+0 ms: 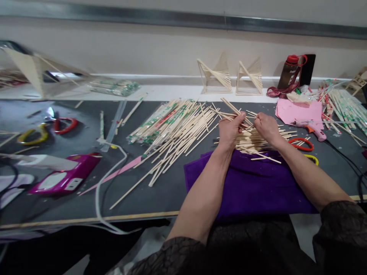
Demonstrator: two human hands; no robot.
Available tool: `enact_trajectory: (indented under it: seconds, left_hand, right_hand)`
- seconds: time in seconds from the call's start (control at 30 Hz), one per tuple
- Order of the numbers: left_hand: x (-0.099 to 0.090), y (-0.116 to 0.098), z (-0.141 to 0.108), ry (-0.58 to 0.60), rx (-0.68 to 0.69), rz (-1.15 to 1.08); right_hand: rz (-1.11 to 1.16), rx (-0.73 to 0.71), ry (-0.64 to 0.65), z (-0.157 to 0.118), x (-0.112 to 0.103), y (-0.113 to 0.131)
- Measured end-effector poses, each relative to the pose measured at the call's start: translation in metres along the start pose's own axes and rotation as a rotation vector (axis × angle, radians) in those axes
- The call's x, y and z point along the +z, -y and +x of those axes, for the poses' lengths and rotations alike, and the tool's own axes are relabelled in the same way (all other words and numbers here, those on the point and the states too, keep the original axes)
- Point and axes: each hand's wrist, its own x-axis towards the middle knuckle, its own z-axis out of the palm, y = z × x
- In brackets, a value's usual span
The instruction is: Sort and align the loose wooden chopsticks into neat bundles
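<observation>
My left hand [230, 131] is closed on several thin wooden chopsticks [229, 105], which stick out past the fingers up and to the left. Close beside it, my right hand [267, 128] is curled shut, with the light tips of chopsticks [251, 113] showing at its left side. Its fingers partly hide what it grips. Under both hands a loose pile of chopsticks [252, 141] lies across the top of a folded purple cloth [258, 187]. A larger heap of bare chopsticks [183, 131] spreads to the left, next to wrapped chopsticks [163, 118].
Two twisted stick models [218, 78] stand against the wall. At right are a pink glue gun [312, 130], red-handled scissors [301, 144], pink paper [301, 112] and a bottle [288, 72]. A magenta power strip [67, 173], white cable [99, 194] and red-handled pliers [65, 126] lie left.
</observation>
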Motion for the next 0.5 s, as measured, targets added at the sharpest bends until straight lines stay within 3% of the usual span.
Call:
enact_trajectory:
  seconds: [0.1, 0.17, 0.33, 0.5]
  left_hand:
    - [-0.002, -0.007, 0.003, -0.030, -0.092, -0.048]
    - [-0.004, -0.013, 0.005, -0.037, -0.210, -0.092]
    - [-0.009, -0.026, 0.007, 0.011, -0.446, -0.215]
    - [-0.012, -0.032, 0.007, 0.090, -0.579, -0.346]
  right_hand:
    - [0.126, -0.075, -0.042, 0.000, -0.001, -0.001]
    - [0.366, -0.096, -0.011, 0.000, -0.002, -0.002]
    - [0.989, 0.082, 0.165, -0.001, -0.005, 0.002]
    - [1.200, 0.064, 0.267, -0.008, -0.009, 0.009]
